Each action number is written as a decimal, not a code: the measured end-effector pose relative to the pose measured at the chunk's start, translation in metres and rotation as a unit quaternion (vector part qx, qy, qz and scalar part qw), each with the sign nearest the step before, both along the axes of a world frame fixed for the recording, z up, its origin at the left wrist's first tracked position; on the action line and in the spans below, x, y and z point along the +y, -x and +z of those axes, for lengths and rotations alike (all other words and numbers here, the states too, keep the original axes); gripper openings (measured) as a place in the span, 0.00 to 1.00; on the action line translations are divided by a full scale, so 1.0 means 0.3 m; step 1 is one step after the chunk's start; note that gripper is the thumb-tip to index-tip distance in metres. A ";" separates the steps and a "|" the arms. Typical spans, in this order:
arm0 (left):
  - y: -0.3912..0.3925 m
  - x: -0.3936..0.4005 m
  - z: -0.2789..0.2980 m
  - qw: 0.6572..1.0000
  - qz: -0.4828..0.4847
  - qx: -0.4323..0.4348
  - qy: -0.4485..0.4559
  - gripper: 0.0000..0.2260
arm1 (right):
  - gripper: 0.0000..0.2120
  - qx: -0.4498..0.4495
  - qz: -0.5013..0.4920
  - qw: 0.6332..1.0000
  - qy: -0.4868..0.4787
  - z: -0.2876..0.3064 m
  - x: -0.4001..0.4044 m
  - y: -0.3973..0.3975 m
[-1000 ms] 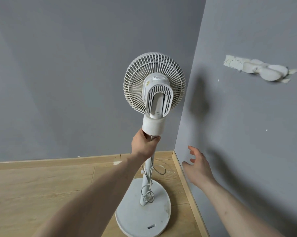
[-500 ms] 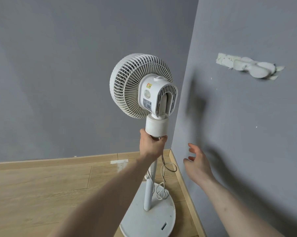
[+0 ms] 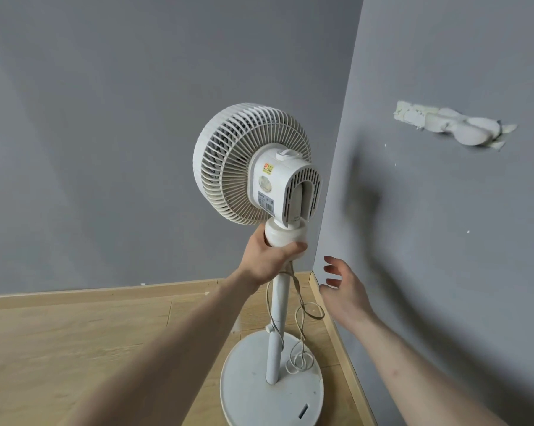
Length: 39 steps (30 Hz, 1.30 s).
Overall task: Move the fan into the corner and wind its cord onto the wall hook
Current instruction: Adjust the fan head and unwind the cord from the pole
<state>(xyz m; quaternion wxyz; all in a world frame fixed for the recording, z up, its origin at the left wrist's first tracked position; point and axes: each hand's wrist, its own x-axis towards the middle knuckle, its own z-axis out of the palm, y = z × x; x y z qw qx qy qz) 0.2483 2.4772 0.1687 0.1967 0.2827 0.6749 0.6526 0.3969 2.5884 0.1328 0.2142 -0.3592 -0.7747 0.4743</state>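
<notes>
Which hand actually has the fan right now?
The left hand: its grip is round the white neck under the fan head. The right hand hangs open beside the pole, touching nothing.

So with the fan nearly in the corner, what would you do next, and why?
Probably reach the free right hand down to the cord. The left hand grips the fan at its neck, the base sits by the corner, and the cord hangs in loose loops, none on the wall hook.
</notes>
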 end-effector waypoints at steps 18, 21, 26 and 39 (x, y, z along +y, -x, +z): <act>-0.105 0.071 0.050 0.985 0.151 0.077 0.044 0.42 | 0.26 -0.001 -0.008 1.000 0.018 0.000 0.018 -0.044; -0.103 0.049 0.059 0.992 0.103 0.059 0.052 0.32 | 0.26 0.011 -0.009 1.000 0.026 0.008 0.002 -0.038; -0.106 -0.024 0.084 0.999 0.021 0.001 0.034 0.17 | 0.28 0.054 -0.004 0.998 0.013 0.061 -0.037 0.019; 0.084 -0.311 0.022 0.942 -0.033 0.091 0.322 0.23 | 0.37 0.108 0.035 0.993 0.029 0.117 -0.106 0.212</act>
